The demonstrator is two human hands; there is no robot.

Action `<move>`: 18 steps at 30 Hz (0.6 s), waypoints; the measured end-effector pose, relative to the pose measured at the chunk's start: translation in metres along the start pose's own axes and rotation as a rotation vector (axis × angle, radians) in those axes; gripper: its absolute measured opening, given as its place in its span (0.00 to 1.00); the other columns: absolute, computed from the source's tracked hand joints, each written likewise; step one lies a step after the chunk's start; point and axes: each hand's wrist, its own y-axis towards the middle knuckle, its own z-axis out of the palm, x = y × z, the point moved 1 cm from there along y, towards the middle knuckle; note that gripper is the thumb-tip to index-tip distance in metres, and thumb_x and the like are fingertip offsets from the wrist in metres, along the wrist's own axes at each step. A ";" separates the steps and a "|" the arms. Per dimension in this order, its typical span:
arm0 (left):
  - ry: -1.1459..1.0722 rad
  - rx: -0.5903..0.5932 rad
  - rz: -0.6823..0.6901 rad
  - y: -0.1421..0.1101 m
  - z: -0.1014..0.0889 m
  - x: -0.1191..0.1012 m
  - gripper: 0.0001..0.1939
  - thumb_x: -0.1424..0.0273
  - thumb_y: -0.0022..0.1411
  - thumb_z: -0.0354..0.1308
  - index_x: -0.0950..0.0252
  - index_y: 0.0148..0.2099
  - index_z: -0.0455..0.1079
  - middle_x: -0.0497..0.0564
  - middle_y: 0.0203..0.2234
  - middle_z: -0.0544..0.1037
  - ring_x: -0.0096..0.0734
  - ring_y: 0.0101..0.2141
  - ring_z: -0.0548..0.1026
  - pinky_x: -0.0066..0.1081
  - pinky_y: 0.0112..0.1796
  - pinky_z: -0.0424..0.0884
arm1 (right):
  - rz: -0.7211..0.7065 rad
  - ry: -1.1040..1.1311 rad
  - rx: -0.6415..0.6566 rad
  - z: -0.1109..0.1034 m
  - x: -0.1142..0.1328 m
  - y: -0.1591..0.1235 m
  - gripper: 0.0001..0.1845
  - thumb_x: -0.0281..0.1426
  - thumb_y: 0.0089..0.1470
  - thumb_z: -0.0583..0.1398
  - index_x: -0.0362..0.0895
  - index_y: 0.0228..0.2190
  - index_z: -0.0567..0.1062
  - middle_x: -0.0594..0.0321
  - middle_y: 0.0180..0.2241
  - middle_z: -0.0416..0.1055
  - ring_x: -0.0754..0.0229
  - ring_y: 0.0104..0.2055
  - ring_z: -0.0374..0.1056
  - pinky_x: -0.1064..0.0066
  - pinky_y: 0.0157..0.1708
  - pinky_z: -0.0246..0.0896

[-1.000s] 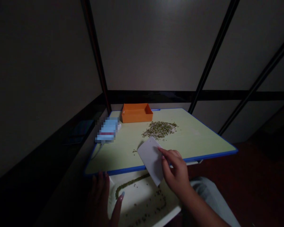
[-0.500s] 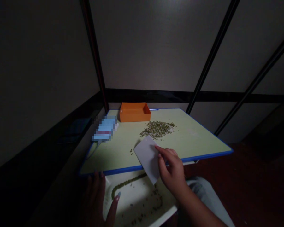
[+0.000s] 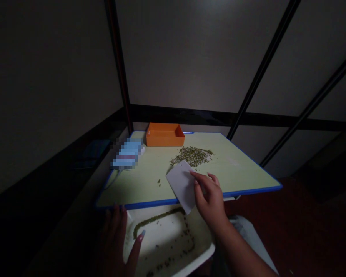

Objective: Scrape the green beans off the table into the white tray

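Note:
My right hand (image 3: 209, 196) pinches a thin white card (image 3: 182, 184) between thumb and fingers. The card tilts across the table's front edge, its upper corner close to a pile of small green beans or seeds (image 3: 194, 154) and its lower corner over a white tray (image 3: 198, 246). My left hand (image 3: 118, 238) grips the tray's left side, with the thumb over the rim and the other fingers outside, in shadow. Inside the tray, a green line of the same small grains (image 3: 152, 221) follows the far edge, and darker bits lie scattered on the bottom.
A pale green table (image 3: 236, 177) with a blue edge stands before me. At its back sits an orange open box (image 3: 165, 141). A light blue object (image 3: 128, 154), blurred out, lies at the left with a cable. Panelled walls (image 3: 184, 57) rise behind and at the left.
The card and my right hand have shifted slightly up toward the pile. The view has moved a little, so more of the tray shows. My left hand stays at the tray.

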 end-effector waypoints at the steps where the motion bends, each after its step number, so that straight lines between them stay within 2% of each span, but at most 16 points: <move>1: -0.002 0.000 -0.008 -0.001 0.000 0.000 0.37 0.59 0.60 0.48 0.53 0.68 0.36 0.55 0.65 0.57 0.47 0.64 0.56 0.50 0.53 0.70 | -0.001 -0.004 0.012 0.002 0.000 0.001 0.17 0.26 0.55 0.53 0.47 0.44 0.75 0.58 0.40 0.79 0.56 0.39 0.73 0.51 0.55 0.53; 7: -0.009 0.022 -0.031 -0.004 0.002 0.000 0.37 0.60 0.61 0.47 0.55 0.68 0.37 0.55 0.66 0.55 0.46 0.64 0.55 0.50 0.56 0.67 | 0.016 0.016 0.052 0.014 -0.001 0.011 0.19 0.28 0.57 0.53 0.46 0.50 0.72 0.53 0.45 0.77 0.54 0.46 0.72 0.48 0.58 0.50; 10: -0.013 0.020 -0.039 -0.003 0.003 0.000 0.37 0.59 0.60 0.48 0.55 0.68 0.37 0.54 0.66 0.55 0.47 0.64 0.55 0.51 0.57 0.66 | 0.043 0.057 0.079 0.017 -0.004 0.021 0.19 0.29 0.57 0.54 0.45 0.49 0.73 0.52 0.46 0.76 0.53 0.45 0.72 0.50 0.55 0.56; 14: -0.017 0.029 -0.070 -0.004 0.003 0.000 0.37 0.57 0.60 0.48 0.54 0.68 0.38 0.55 0.66 0.56 0.48 0.64 0.56 0.52 0.55 0.67 | 0.102 0.167 0.154 0.024 -0.010 0.034 0.18 0.29 0.56 0.56 0.47 0.48 0.75 0.55 0.47 0.76 0.53 0.47 0.73 0.56 0.49 0.65; 18: -0.038 0.033 -0.079 -0.004 0.000 -0.003 0.37 0.57 0.60 0.47 0.54 0.68 0.38 0.55 0.66 0.55 0.47 0.64 0.57 0.52 0.55 0.67 | 0.118 0.289 0.193 0.032 -0.012 0.041 0.18 0.28 0.56 0.56 0.49 0.47 0.75 0.58 0.47 0.76 0.55 0.49 0.72 0.60 0.50 0.66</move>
